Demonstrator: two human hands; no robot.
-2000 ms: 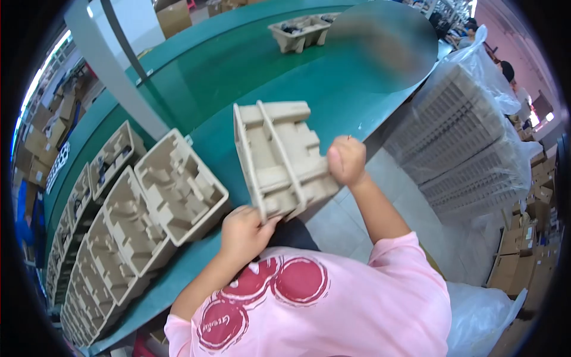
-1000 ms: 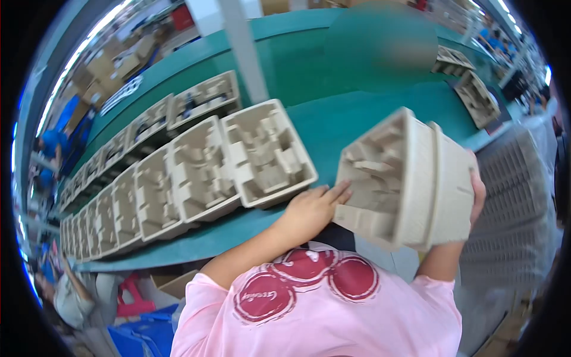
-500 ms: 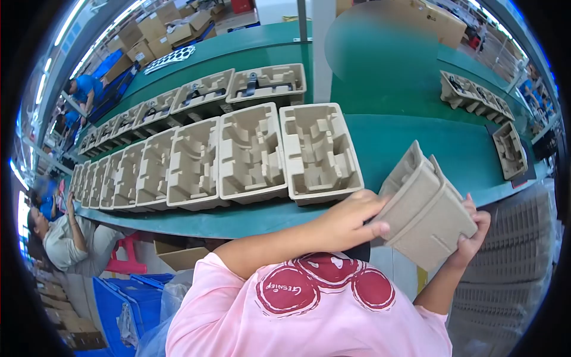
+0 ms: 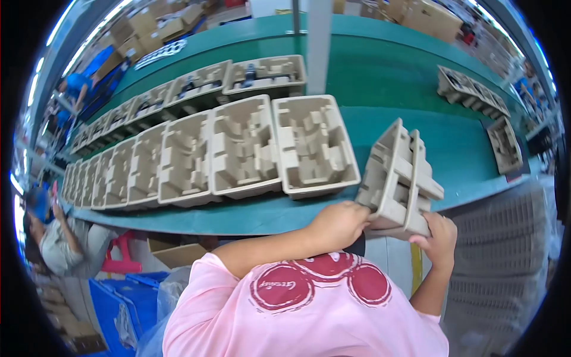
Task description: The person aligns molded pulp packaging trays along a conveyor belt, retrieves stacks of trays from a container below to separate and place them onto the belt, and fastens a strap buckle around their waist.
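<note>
Two moulded pulp trays, a front one (image 4: 378,169) and a back one (image 4: 426,178), are held up together on their sides, partly nested with a gap between their rims. My left hand (image 4: 344,225) is closed on the lower left edge. On the lower right corner, my right hand (image 4: 439,239) is wrapped with its thumb in front. Just left of them, a grey-brown pulp tray (image 4: 318,189) with moulded hollows ends a long row of similar trays on the green table (image 4: 392,116).
Behind that row runs another line of pulp trays (image 4: 262,89) holding dark parts. More trays (image 4: 473,92) stand at the far right, one tray (image 4: 505,146) nearer. Wrapped stacks of trays (image 4: 499,262) rise beside me on the right. A metal post (image 4: 319,47) stands mid-table. A person (image 4: 65,232) sits at left.
The held trays have turned, so their rims and hollows now show instead of a flat outer side. Both hands have moved slightly left, the right one lower on the trays.
</note>
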